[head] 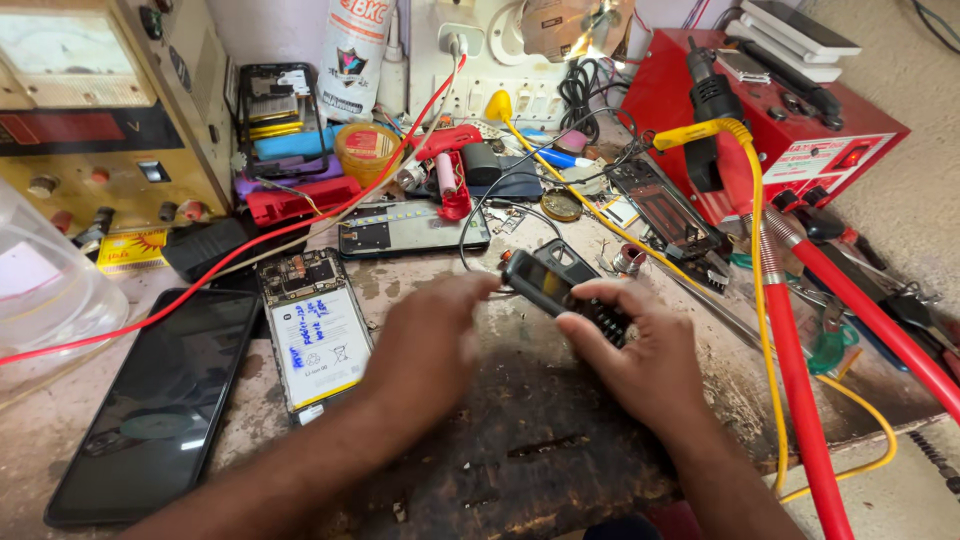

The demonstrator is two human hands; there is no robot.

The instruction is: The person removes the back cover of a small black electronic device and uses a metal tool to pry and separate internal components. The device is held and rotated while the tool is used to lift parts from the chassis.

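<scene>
Small black keypad phone (pixel 565 290), centre of the worn bench (pixel 520 450): pinched in right hand (pixel 640 350); left hand (pixel 430 345) blurred, fingers spread toward its far end. Risk, judged: a one-handed hold could slip, dropping it among wires. Far yellow tub (pixel 367 152): contents unclear. Opened phone (pixel 315 335) lies left.

bright, even daylight | soft shadows; left hand (pixel 430 345) motion-blurred | edges wide-angle distorted
</scene>
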